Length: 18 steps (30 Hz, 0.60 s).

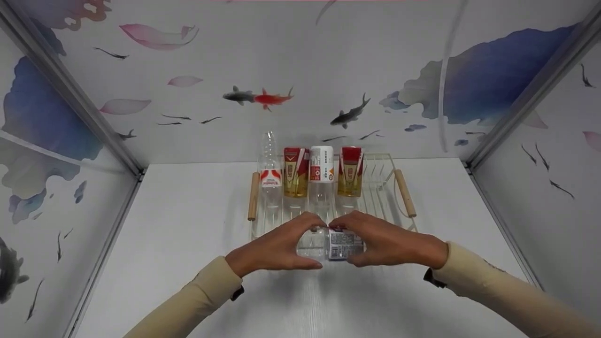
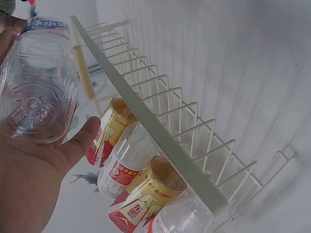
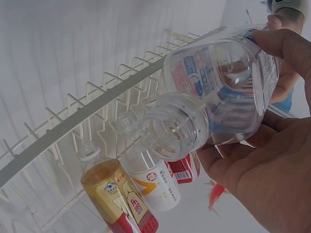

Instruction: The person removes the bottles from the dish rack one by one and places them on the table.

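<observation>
A clear plastic bottle (image 1: 312, 244) lies sideways between my hands, above the front of the rack. My right hand (image 1: 389, 239) grips it round the printed label (image 1: 345, 245), fingers above and thumb below. My left hand (image 1: 277, 244) curves round the base end, its thumb along the lower side. The bottle's round base (image 2: 35, 104) faces the left wrist camera. In the right wrist view the open neck (image 3: 175, 127) shows without a cap. Part of the left fingers is hidden behind the bottle.
A white wire rack (image 1: 375, 164) with wooden handles (image 1: 404, 192) stands on the white table (image 1: 188, 211). Along it are a clear bottle with a red-white label (image 1: 271, 178), two red-gold bottles (image 1: 296, 172) (image 1: 350, 172) and a white-labelled bottle (image 1: 322, 164). Patterned walls enclose the table.
</observation>
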Available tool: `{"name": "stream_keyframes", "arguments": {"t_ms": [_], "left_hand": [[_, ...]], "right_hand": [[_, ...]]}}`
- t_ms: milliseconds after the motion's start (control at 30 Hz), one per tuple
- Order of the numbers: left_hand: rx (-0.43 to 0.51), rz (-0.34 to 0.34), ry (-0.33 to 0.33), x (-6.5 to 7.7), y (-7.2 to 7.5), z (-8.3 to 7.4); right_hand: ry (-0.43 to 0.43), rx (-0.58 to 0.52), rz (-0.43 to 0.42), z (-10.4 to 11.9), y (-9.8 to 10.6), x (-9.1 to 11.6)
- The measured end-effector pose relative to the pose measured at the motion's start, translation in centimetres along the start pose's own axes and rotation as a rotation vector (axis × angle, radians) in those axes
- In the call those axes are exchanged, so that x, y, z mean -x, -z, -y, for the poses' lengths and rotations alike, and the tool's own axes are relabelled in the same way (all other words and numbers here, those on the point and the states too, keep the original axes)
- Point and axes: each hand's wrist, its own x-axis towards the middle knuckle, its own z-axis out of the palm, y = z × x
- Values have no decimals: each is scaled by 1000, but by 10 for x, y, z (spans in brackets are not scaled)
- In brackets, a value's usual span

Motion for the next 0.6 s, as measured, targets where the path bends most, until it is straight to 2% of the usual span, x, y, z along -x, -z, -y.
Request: {"name": "stream_keyframes", "arguments": {"t_ms": [233,600], "left_hand": [[-39,7,-11,-1,0,-2],[-31,11,33,-4,2,-5]], "right_hand": [[1,5,1,1,-1,0],[27,13,-4,3,-1,-2]]}}
